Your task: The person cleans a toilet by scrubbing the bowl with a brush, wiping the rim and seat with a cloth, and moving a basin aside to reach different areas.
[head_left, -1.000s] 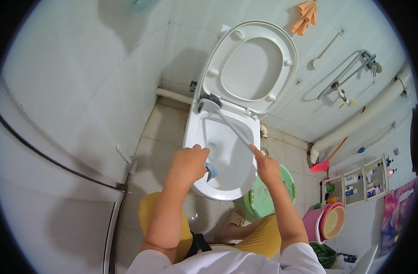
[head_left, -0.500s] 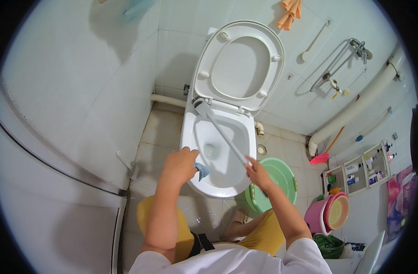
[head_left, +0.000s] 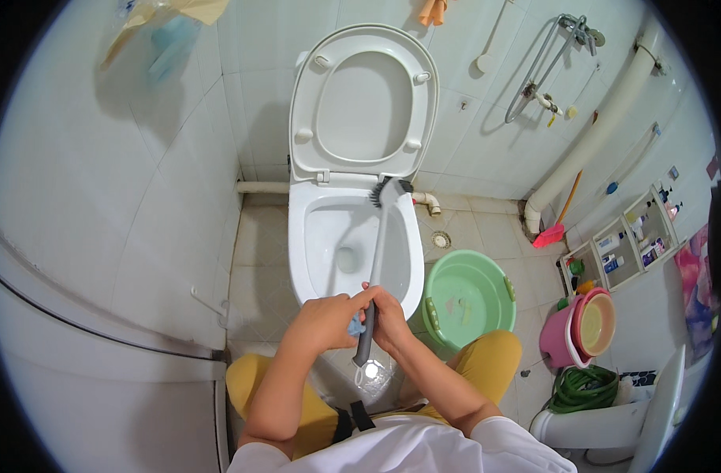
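A toilet brush point(head_left: 381, 248) with a white shaft, grey grip and dark bristles slants over the toilet bowl point(head_left: 299, 244). Its head lies above the bowl's back right rim, near the seat hinge. My right hand point(head_left: 389, 322) is closed round the shaft just above the grip. My left hand point(head_left: 326, 322) has come up against the same spot, its fingers bent at the shaft. A small blue cloth point(head_left: 355, 325) is bunched in that left hand, beside the grip. The seat and lid point(head_left: 363, 47) stand raised against the wall.
A green basin point(head_left: 498, 315) stands on the floor right of the toilet. Farther right are a pink bucket point(head_left: 556, 340), a coiled green hose point(head_left: 583, 389), a shelf point(head_left: 624, 272) of bottles and a red broom point(head_left: 548, 235). A pipe point(head_left: 561, 169) runs up the right wall.
The brush head has swung from the bowl's back left to its back right, and the shaft is now nearly upright in view. My hands have come together at the grip.
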Tool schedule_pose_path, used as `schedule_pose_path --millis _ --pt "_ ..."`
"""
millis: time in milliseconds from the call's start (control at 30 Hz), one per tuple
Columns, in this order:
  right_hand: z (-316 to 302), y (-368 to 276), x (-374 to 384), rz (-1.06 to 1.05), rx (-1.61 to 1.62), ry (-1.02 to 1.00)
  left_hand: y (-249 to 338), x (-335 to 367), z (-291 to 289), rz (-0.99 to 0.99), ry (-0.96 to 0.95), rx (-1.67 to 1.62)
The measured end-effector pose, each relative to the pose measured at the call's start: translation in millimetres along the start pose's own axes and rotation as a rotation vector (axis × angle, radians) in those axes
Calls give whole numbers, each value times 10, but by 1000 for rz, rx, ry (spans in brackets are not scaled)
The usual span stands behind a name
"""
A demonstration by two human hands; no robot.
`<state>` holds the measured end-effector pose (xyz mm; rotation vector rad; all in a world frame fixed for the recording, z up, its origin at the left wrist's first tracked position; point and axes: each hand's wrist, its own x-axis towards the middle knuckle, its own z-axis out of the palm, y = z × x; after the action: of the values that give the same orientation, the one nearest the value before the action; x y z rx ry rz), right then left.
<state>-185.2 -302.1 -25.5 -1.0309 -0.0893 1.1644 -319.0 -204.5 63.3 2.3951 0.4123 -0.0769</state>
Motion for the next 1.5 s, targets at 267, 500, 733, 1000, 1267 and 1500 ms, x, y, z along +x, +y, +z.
schedule_pose_path --millis 267,500,733,1000,1267,1500 --pt "264 51 162 20 134 -141 -121 -250 -152 1 -28 134" --pt "605 -2 277 -68 240 -138 -286 -392 -458 -5 -79 -393" --pt "694 109 287 -62 358 -160 -300 -609 -398 109 91 -171" --pt "397 158 -130 42 242 -25 -334 -493 -292 279 -121 -247" --pt "-762 -432 -596 -238 -649 153 -346 -264 -254 203 -49 -190" --pt "-1165 -558 136 -610 -1242 319 -243 -85 -255 112 -51 -106"
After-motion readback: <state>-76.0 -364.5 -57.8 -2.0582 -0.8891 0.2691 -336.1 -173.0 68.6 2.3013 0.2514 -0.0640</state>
